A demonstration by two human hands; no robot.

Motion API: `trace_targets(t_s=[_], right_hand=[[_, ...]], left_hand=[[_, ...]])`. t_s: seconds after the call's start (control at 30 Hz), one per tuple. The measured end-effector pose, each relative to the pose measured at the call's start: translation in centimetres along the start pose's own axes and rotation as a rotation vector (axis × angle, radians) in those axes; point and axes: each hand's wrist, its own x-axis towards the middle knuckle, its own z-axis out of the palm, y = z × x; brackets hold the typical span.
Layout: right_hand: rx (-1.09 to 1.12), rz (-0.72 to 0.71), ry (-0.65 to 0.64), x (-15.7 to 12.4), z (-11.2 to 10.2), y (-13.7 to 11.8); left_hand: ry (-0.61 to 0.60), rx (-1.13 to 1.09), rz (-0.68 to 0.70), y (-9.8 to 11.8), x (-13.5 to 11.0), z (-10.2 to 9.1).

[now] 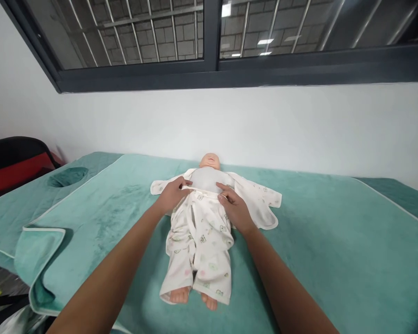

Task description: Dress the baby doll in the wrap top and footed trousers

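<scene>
A baby doll (210,161) lies on its back, head toward the wall and feet toward me. It wears printed white pants (209,232) that reach up to its waist, with the toes showing below the cuffs. A white printed top (257,195) is spread out under it, open at the front with the pale torso (209,178) bare. My left hand (176,192) pinches the waistband at the doll's hip on the left. On the opposite side, my right hand (233,206) grips the same waistband between thumb and fingers.
A green plush cover (334,241) lies over the bed, its corner folded back at the left. Beyond the bed's far edge rises a white wall (299,125) under a dark-framed window (209,76). A red and black bag-like object (21,162) sits at the far left.
</scene>
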Motion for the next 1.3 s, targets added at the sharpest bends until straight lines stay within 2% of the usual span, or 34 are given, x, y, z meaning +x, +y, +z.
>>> trace_targets(t_s=[0.1, 0.2, 0.3, 0.37, 0.43, 0.5, 0.57, 0.67, 0.73, 0.87, 1.0, 1.17, 1.3], right_hand=[[0.083, 0.056, 0.058, 0.2, 0.0, 0.9], [0.152, 0.091, 0.154, 0.4, 0.2, 2.1], [0.131, 0.157, 0.276, 0.5, 0.4, 3.2], [0.063, 0.202, 0.338, 0.7, 0.4, 3.6], [-0.027, 0.221, 0.356, 0.8, 0.3, 3.6], [-0.132, 0.216, 0.339, 0.9, 0.1, 3.2], [-0.214, 0.213, 0.298, 0.9, -0.1, 2.5], [-0.253, 0.249, 0.187, 0.7, -0.9, 1.7], [-0.249, 0.279, 0.108, 0.5, -1.7, 1.6], [-0.147, 0.367, -0.034, 0.0, -3.0, 1.6], [0.093, 0.477, -0.16, -0.6, -3.5, 1.0], [0.276, 0.523, -0.21, -0.8, -3.6, -0.1], [0.374, 0.522, -0.122, -0.8, -3.2, 0.6]], left_hand=[[0.136, 0.029, -0.02, -1.0, 1.9, 1.7], [0.181, -0.036, -0.017, -2.1, 2.9, 3.4], [0.14, -0.094, -0.017, -3.3, 2.9, 4.0], [0.082, -0.148, 0.01, -3.9, 2.4, 3.7], [-0.026, -0.265, 0.054, -4.1, 1.9, 2.9], [-0.154, -0.419, 0.055, -3.9, 1.3, 1.9], [-0.232, -0.503, -0.03, -3.6, 0.8, 0.9], [-0.274, -0.488, -0.173, -3.2, 0.1, -0.1], [-0.316, -0.46, -0.202, -3.1, -0.3, -0.6], [-0.407, -0.369, -0.181, -2.9, -0.9, -1.2], [-0.481, -0.378, -0.17, -2.7, -1.3, -1.8], [-0.469, -0.43, -0.174, -3.0, -1.2, -1.6], [-0.407, -0.481, -0.153, -3.0, -1.1, -0.9]])
